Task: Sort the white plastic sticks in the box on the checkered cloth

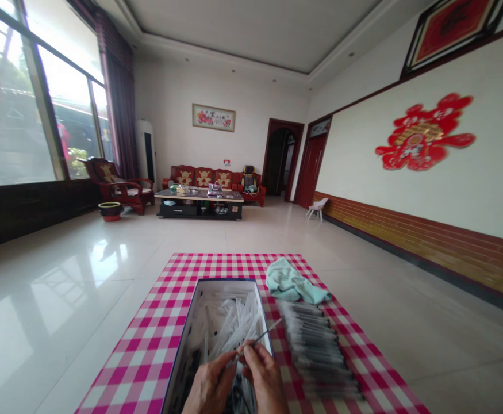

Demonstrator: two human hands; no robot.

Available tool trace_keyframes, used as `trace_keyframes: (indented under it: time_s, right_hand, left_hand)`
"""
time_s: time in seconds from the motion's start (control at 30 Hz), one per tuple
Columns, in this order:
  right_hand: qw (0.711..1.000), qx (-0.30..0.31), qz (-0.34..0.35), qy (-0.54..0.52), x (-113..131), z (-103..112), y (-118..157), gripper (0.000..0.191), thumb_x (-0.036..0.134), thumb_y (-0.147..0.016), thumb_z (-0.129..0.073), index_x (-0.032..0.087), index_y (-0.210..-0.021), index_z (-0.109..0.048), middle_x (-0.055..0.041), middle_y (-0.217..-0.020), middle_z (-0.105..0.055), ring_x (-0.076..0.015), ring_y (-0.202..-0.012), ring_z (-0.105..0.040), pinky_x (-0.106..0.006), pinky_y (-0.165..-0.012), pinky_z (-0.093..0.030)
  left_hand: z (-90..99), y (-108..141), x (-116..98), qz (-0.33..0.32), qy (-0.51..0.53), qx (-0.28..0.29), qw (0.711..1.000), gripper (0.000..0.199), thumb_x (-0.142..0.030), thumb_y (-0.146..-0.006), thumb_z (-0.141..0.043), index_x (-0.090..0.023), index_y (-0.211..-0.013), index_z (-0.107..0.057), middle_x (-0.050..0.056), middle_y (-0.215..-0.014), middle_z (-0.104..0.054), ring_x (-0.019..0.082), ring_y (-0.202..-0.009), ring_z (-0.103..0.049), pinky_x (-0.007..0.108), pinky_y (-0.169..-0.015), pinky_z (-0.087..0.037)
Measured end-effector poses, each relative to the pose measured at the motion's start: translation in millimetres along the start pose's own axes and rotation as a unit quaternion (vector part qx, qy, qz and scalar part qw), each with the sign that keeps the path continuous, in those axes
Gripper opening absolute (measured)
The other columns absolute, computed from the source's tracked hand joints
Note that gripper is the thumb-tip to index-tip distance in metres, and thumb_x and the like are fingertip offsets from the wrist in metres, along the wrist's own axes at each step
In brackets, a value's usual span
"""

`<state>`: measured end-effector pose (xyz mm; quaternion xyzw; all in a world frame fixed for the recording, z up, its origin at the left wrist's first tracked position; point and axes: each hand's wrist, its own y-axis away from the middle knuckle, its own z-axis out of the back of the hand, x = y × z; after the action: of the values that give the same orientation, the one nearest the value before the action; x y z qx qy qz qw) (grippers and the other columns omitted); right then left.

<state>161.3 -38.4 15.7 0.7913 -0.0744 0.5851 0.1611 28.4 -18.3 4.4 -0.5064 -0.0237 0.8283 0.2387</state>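
My right hand (258, 374) pinches a slim pen refill (267, 331), dark along its length with a pale end pointing up and to the right. My left hand (212, 382) is closed at the refill's lower end, thumb and finger pressed together close to the right fingertips. Both hands are over the near part of a white box with a blue rim (227, 281). Loose clear pen barrels (239, 319) lie heaped inside it, with small dark parts along the left side. Right of the box lies a row of pens (318, 348) with dark middles, blurred.
A pink-and-white checked cloth (143, 339) covers the table. A crumpled mint-green cloth (292, 282) lies beyond the pens. Farther off are a low black coffee table (199, 206), a red wooden sofa (210, 177), an armchair (119, 187) and a small pale chair (317, 208).
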Motion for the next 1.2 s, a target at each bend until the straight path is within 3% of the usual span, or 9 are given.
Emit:
trace_keyframes:
  time_s: [0.2,0.33,0.47,0.6,0.77,0.9,1.03,1.1,1.2]
  right_hand:
    - [0.994,0.085,-0.027,0.064,9.8,-3.3,4.7,0.046,0.057,-0.063,-0.069,0.019,-0.088,-0.072,-0.0053,-0.088,-0.071,-0.0259,-0.091,-0.061,-0.029,-0.068,-0.047]
    - [0.991,0.130,-0.019,0.035,7.2,-3.1,3.7,0.049,0.056,-0.066,-0.069,0.019,-0.099,-0.068,-0.0066,-0.098,-0.070,-0.0273,-0.097,-0.061,-0.031,-0.073,-0.048]
    - [0.993,0.081,0.021,-0.079,4.7,-2.2,-1.5,0.059,0.053,-0.072,-0.066,0.025,-0.122,-0.051,-0.0074,-0.119,-0.062,-0.0252,-0.106,-0.058,-0.033,-0.079,-0.049]
    - [0.990,0.012,0.079,-0.117,17.0,-1.9,-11.0,0.050,0.051,-0.078,-0.059,0.026,-0.120,-0.049,-0.0061,-0.110,-0.066,-0.0209,-0.091,-0.064,-0.031,-0.073,-0.050]
    - [0.993,0.007,0.117,-0.002,27.3,-6.7,-27.0,0.037,0.050,-0.078,-0.058,0.019,-0.097,-0.063,-0.0057,-0.086,-0.071,-0.0198,-0.079,-0.065,-0.027,-0.065,-0.050]
    - [0.979,0.027,0.165,0.115,14.8,-13.1,-34.7,0.036,0.048,-0.081,-0.054,0.018,-0.096,-0.066,-0.0079,-0.092,-0.072,-0.0226,-0.090,-0.065,-0.031,-0.082,-0.048]
    - [0.966,0.069,0.174,0.177,5.3,-15.5,-34.7,0.041,0.046,-0.085,-0.048,0.017,-0.107,-0.066,-0.0100,-0.115,-0.066,-0.0232,-0.113,-0.056,-0.034,-0.100,-0.038]
    - [0.958,0.100,0.171,0.207,4.8,-14.2,-34.0,0.041,0.042,-0.087,-0.045,0.017,-0.115,-0.063,-0.0093,-0.121,-0.063,-0.0217,-0.116,-0.054,-0.033,-0.102,-0.037]
    - [0.941,0.080,0.179,0.275,6.6,-8.7,-34.1,0.037,0.031,-0.083,-0.045,0.017,-0.113,-0.063,-0.0095,-0.113,-0.067,-0.0220,-0.107,-0.060,-0.032,-0.094,-0.043]
  left_hand:
    - [2.7,-1.7,-5.8,-0.011,0.026,0.003,1.000,0.037,-0.035,-0.090,-0.044,-0.017,-0.114,-0.065,0.000,-0.068,-0.070,0.014,-0.064,-0.064,0.014,-0.061,-0.048]
    - [3.4,-5.0,-3.3,0.003,0.036,-0.011,0.999,0.038,-0.040,-0.090,-0.044,-0.021,-0.114,-0.066,0.001,-0.080,-0.073,0.017,-0.076,-0.067,0.018,-0.071,-0.050]
    - [1.1,-4.1,-0.1,-0.004,0.020,-0.016,1.000,0.038,-0.038,-0.090,-0.044,-0.019,-0.114,-0.066,0.001,-0.079,-0.073,0.015,-0.070,-0.066,0.016,-0.066,-0.049]
    - [-0.5,-4.8,-3.6,0.005,-0.025,-0.037,0.999,0.034,-0.034,-0.089,-0.044,-0.017,-0.103,-0.070,0.000,-0.067,-0.071,0.012,-0.058,-0.062,0.015,-0.058,-0.046]
    - [-2.3,-21.3,-8.2,-0.005,-0.049,-0.056,0.997,0.034,-0.033,-0.089,-0.043,-0.017,-0.100,-0.071,0.000,-0.062,-0.069,0.011,-0.052,-0.059,0.016,-0.053,-0.043]
    - [-4.7,-33.6,-8.8,-0.016,-0.063,-0.069,0.995,0.033,-0.030,-0.089,-0.041,-0.021,-0.103,-0.069,0.002,-0.073,-0.074,0.014,-0.063,-0.066,0.017,-0.060,-0.046]
    - [-1.7,-38.1,-6.2,-0.012,-0.150,-0.075,0.986,0.032,-0.027,-0.091,-0.038,-0.023,-0.099,-0.069,0.004,-0.076,-0.074,0.015,-0.069,-0.069,0.018,-0.061,-0.045]
    - [1.4,-38.8,-3.5,-0.004,-0.168,-0.080,0.983,0.031,-0.026,-0.091,-0.039,-0.023,-0.097,-0.069,0.004,-0.077,-0.074,0.015,-0.071,-0.069,0.018,-0.062,-0.044]
    - [5.0,-38.6,0.3,0.013,-0.189,-0.084,0.978,0.029,-0.026,-0.091,-0.039,-0.024,-0.094,-0.068,0.003,-0.077,-0.074,0.015,-0.073,-0.069,0.018,-0.060,-0.042]
